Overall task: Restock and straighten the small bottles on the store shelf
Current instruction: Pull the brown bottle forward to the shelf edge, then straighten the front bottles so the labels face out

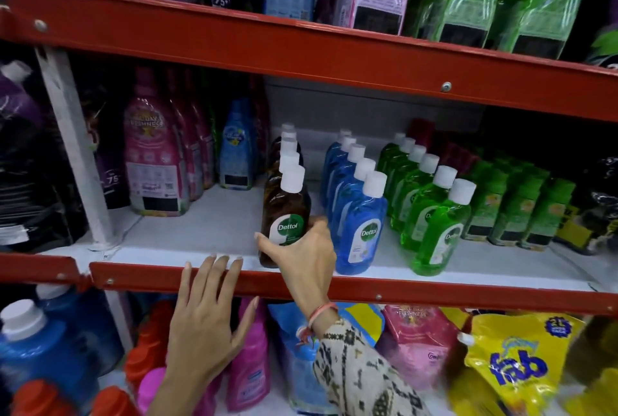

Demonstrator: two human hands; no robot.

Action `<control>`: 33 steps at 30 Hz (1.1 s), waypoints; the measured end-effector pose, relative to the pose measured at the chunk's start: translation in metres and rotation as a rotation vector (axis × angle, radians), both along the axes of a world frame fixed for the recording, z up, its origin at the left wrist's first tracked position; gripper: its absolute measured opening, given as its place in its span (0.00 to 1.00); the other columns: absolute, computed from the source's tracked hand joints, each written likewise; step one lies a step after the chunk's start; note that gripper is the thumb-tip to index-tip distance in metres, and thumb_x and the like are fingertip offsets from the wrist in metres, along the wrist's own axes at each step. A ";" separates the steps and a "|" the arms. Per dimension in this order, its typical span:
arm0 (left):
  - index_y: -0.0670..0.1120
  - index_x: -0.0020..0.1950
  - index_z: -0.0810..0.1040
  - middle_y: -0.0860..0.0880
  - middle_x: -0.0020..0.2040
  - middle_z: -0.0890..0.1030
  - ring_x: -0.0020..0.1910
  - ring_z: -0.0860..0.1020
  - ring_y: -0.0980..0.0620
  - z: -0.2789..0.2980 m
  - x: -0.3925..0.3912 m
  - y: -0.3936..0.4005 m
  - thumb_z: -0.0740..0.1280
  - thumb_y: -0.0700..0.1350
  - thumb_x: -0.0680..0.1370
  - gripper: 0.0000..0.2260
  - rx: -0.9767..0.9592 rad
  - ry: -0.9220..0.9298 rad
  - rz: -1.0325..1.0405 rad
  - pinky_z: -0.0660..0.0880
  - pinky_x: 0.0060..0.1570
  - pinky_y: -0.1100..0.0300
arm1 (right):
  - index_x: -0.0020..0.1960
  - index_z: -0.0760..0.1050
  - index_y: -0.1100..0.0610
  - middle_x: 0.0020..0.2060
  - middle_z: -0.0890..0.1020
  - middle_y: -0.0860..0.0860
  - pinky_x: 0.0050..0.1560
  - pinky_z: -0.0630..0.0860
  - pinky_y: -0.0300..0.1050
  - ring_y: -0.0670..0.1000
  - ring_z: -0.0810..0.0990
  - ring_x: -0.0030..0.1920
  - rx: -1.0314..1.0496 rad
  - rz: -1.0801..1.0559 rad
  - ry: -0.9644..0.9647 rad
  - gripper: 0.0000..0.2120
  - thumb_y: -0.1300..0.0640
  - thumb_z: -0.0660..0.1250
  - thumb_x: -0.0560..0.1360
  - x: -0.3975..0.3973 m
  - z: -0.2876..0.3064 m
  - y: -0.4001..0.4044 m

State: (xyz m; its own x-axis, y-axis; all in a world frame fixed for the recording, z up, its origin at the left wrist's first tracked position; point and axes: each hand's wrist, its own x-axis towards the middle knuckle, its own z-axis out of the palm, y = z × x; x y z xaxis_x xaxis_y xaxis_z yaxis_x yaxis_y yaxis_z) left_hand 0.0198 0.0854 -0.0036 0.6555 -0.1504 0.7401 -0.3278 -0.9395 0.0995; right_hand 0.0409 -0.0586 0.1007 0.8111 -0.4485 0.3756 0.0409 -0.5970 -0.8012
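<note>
Three rows of small white-capped bottles stand on the white middle shelf. The brown row is on the left, and my right hand grips its front brown bottle low on the body, at the shelf's front edge. Beside it runs a row of blue bottles, then a row of green bottles further right. My left hand is flat and open, with its fingertips resting on the red front rail to the left of the brown bottle.
Pink, purple and blue refill pouches stand on the shelf's left side. Green pouches fill the right. The red rail of the upper shelf hangs overhead. Below are large bottles and a yellow pouch.
</note>
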 end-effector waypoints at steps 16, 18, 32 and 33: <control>0.59 0.79 0.54 0.70 0.73 0.60 0.72 0.56 0.77 0.058 -0.016 -0.036 0.42 0.67 0.77 0.31 -0.675 0.374 -0.359 0.33 0.75 0.67 | 0.70 0.65 0.55 0.57 0.82 0.52 0.62 0.73 0.51 0.53 0.78 0.58 -0.089 0.337 0.040 0.30 0.44 0.67 0.73 -0.014 -0.010 -0.031; 0.64 0.77 0.48 0.74 0.71 0.54 0.68 0.49 0.84 0.066 -0.015 -0.043 0.39 0.70 0.74 0.31 -0.675 0.462 -0.393 0.31 0.75 0.63 | 0.69 0.68 0.54 0.55 0.84 0.51 0.67 0.69 0.55 0.50 0.77 0.55 -0.119 0.378 0.036 0.23 0.50 0.63 0.75 -0.019 -0.012 -0.036; 0.64 0.80 0.55 0.62 0.78 0.64 0.76 0.61 0.64 0.071 -0.006 -0.041 0.39 0.73 0.74 0.36 -0.729 0.545 -0.356 0.40 0.80 0.51 | 0.72 0.65 0.47 0.61 0.83 0.48 0.75 0.62 0.50 0.54 0.77 0.65 -0.108 0.392 0.073 0.30 0.42 0.56 0.72 -0.027 -0.025 -0.041; 0.63 0.80 0.56 0.62 0.78 0.64 0.76 0.62 0.63 0.072 -0.007 -0.042 0.39 0.73 0.74 0.36 -0.738 0.535 -0.355 0.41 0.80 0.51 | 0.73 0.65 0.48 0.61 0.83 0.49 0.73 0.65 0.50 0.54 0.77 0.65 -0.114 0.391 0.061 0.29 0.42 0.57 0.72 -0.030 -0.022 -0.041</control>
